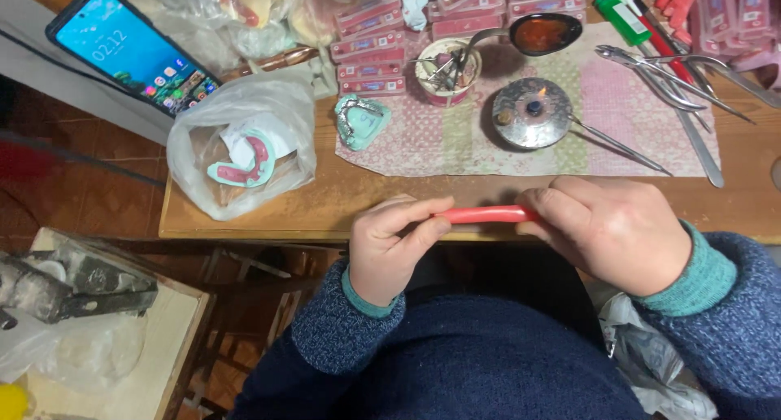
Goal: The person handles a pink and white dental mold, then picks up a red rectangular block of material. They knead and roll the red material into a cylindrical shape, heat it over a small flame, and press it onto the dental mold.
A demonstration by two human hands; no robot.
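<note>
A thin red wax strip (486, 215) is held level over the front edge of the wooden bench (268, 212). My left hand (390, 245) pinches its left end between thumb and fingers. My right hand (606, 229) grips the right end, which is hidden inside the fist. Both sleeves are dark blue knit with teal cuffs. Just beyond the hands lies a patterned cloth mat (439, 139).
On the mat sit a small lit burner (532, 112), a cup of small tools (447, 68), a spoon of red wax (543, 34), a teal dental cast (361, 120) and metal pliers (675, 74). A plastic bag (244, 139) holds a pink denture model. A phone (134, 50) lies at far left.
</note>
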